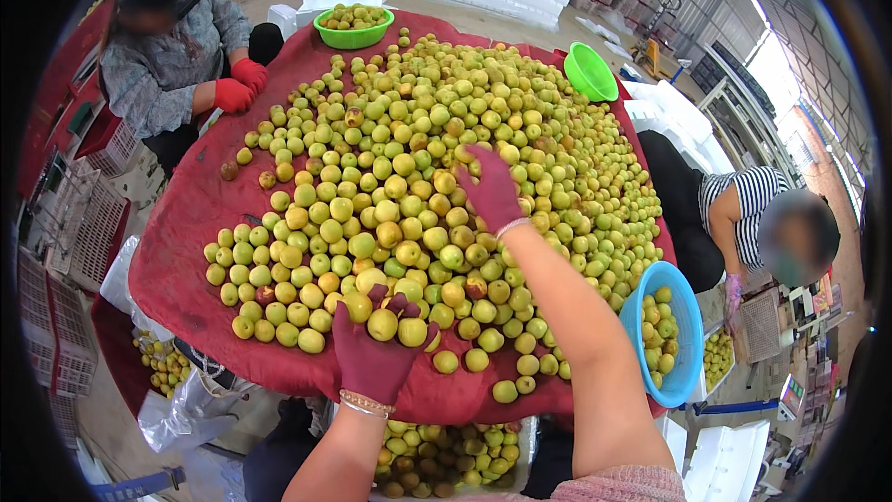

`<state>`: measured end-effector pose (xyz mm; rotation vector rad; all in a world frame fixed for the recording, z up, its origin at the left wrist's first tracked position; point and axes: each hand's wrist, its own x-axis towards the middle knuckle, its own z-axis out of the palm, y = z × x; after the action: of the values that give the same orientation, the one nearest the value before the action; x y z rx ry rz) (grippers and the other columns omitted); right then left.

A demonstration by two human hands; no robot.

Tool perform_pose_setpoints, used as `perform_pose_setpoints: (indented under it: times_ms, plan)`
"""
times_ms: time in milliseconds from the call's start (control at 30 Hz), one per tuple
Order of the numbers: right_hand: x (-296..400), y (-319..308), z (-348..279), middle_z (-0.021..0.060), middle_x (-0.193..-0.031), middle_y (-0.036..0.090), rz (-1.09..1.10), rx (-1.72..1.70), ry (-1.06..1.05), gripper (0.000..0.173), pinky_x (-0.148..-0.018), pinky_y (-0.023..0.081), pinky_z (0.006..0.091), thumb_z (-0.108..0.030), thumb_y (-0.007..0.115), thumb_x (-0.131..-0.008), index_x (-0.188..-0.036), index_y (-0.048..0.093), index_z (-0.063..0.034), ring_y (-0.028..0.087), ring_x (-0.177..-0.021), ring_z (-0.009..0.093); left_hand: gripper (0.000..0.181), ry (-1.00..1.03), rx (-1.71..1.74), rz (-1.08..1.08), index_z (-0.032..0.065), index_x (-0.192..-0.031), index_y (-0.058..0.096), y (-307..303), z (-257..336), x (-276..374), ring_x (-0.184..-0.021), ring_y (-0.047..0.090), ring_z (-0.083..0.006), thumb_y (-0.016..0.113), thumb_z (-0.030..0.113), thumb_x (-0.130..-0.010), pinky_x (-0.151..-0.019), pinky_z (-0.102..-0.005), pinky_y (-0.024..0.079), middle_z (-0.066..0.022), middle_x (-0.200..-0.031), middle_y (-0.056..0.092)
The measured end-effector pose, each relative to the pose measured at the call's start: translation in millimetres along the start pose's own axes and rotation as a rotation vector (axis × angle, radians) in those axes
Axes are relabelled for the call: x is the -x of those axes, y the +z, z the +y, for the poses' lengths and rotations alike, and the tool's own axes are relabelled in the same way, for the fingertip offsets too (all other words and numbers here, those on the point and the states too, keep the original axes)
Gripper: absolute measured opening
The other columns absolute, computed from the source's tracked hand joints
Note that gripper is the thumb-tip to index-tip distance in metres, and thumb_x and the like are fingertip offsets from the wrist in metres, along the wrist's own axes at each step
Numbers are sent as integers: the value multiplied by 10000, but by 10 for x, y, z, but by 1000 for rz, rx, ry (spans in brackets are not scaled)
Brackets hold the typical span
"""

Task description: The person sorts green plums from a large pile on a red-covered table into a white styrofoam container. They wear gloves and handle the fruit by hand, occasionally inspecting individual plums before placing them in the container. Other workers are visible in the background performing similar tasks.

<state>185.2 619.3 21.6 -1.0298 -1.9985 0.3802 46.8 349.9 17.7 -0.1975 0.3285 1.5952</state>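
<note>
Several yellow-green round fruits, which look like jujubes (382, 325), rest in the curled fingers of my left hand (373, 362) near the front edge of the table. A thin maroon glove covers that hand, with bracelets at its wrist. Over the middle of a wide heap of the same fruits (446, 111) is my right hand (493, 188), also gloved in maroon. Its fingers are spread and bent down at the fruits; I see nothing gripped in them. Some fruits in the heap have brown patches. A red cloth (188, 251) covers the table beneath.
A blue basin (631, 314) with fruits stands at the right edge, a filled green basin (355, 38) far left, another green basin (591, 73) far right. Below the table edge is a container of fruits (446, 457). People sit left (167, 49) and right (746, 216).
</note>
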Motion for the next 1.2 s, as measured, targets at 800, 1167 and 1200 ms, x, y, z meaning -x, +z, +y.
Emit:
perform_pose_setpoints:
  times_ms: [800, 1167, 1200]
  plan:
    - [-1216, 167, 1049, 194, -1304, 591, -376, 558, 426, 569, -1037, 442, 400, -241, 565, -829, -1385, 515, -132, 561, -1213, 339, 540, -58, -128, -26, 126, -1258, 509, -35, -64, -97, -952, 596, -264, 356, 550, -961, -866, -569, 476, -83, -1087, 601]
    - [-482, -81, 146, 165, -1199, 641, -506, 440, 241, 449, -963, 482, 414, -330, 638, -853, -1223, 591, -80, 615, -1107, 330, 588, -115, -90, 63, 161, -1273, 537, -96, 1, -37, -971, 604, -281, 400, 616, -927, -875, -502, 487, -78, -1130, 604]
    - [-284, -88, 84, 161, -998, 689, -312, 262, 189, 414, -836, 526, 386, -317, 694, -839, -1172, 613, -84, 671, -923, 285, 595, -125, -72, 41, 165, -1286, 534, -103, -1, -19, -1011, 601, -288, 399, 620, -927, -895, -497, 480, -81, -1157, 603]
